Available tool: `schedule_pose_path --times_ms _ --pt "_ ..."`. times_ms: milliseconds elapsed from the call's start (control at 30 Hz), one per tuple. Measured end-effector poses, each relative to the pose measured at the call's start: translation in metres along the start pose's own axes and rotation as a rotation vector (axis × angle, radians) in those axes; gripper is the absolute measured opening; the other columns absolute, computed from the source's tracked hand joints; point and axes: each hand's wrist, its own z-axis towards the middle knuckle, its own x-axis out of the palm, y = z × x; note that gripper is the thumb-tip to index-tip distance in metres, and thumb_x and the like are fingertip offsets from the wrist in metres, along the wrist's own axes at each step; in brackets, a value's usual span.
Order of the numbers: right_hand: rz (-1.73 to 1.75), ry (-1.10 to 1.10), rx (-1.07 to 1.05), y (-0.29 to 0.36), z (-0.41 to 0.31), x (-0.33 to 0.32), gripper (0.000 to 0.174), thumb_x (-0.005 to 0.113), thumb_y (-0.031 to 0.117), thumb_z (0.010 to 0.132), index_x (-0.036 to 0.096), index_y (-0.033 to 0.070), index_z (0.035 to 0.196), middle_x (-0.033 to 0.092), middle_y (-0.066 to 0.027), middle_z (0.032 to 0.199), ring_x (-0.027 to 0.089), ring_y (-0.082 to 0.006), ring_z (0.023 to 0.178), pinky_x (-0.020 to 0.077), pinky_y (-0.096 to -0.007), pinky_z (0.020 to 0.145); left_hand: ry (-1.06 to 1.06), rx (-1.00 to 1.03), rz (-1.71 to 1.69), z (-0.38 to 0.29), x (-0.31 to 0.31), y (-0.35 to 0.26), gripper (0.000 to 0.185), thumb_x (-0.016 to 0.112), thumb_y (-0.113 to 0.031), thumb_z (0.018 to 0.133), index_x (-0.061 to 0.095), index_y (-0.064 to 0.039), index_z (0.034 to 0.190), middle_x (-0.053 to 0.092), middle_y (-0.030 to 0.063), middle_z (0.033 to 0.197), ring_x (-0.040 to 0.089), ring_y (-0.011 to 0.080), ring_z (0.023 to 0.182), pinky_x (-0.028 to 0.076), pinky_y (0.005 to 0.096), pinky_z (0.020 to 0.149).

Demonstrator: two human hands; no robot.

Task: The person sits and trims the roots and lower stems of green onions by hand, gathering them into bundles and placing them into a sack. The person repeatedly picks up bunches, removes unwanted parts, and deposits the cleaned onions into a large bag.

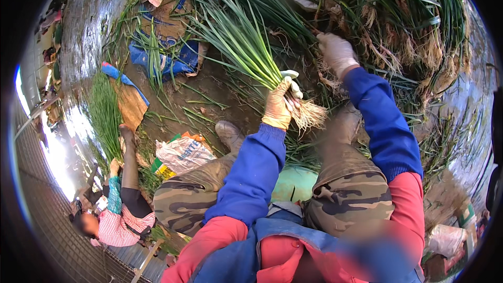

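Note:
My left hand point(281, 100), in a pale glove with a blue sleeve below it, is closed around a bunch of green onions point(251, 55). The white stalks and stringy roots stick out to the right of the fist, and the long leaves fan towards the upper left. My right hand point(337, 52), also gloved, reaches to the edge of a large heap of green onions point(404, 27) with soil-brown roots. Its fingertips meet a reddish stalk there; whether they grip it is not clear. More long leaves lie beyond the held bunch.
Loose leaves litter the soil floor. A torn blue sack point(173, 57) lies at the upper left, a crumpled white printed bag point(184, 153) near my left knee. At the left, a co-worker point(123, 224) touches another green onion pile point(104, 114). My boots stand between the leaves.

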Motion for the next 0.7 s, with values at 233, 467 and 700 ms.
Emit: schedule_pose_path --times_ms 233,467,700 --pt "1.387 0.209 0.163 -0.037 -0.110 -0.101 0.046 0.065 0.029 0.092 0.060 0.000 0.128 0.068 -0.0049 0.111 0.062 -0.0159 0.095 0.0475 -0.0282 0.085 0.000 0.023 0.029 0.004 -0.010 0.000 0.028 0.064 -0.023 0.095 0.060 0.000 0.111 0.062 0.0042 0.074 0.062 0.0176 0.062 0.051 0.0265 0.050" --pt "1.525 -0.011 0.775 -0.155 -0.300 -0.051 0.040 0.065 0.023 0.092 0.058 0.005 0.128 0.068 -0.0009 0.099 0.061 -0.0093 0.080 0.0486 -0.0240 0.068 -0.059 0.019 -0.017 0.003 -0.007 -0.006 0.022 0.065 -0.017 0.092 0.064 0.000 0.105 0.064 0.0059 0.069 0.063 0.0159 0.058 0.050 0.0271 0.047" --pt "0.250 0.205 1.286 -0.234 -0.461 -0.028 0.040 0.057 0.016 0.092 0.057 0.007 0.131 0.063 -0.0119 0.121 0.058 -0.0255 0.112 0.0452 -0.0361 0.098 -0.005 -0.044 0.058 0.004 -0.006 0.001 0.028 0.063 -0.023 0.095 0.061 -0.001 0.112 0.062 0.0043 0.074 0.062 0.0182 0.062 0.050 0.0269 0.050"
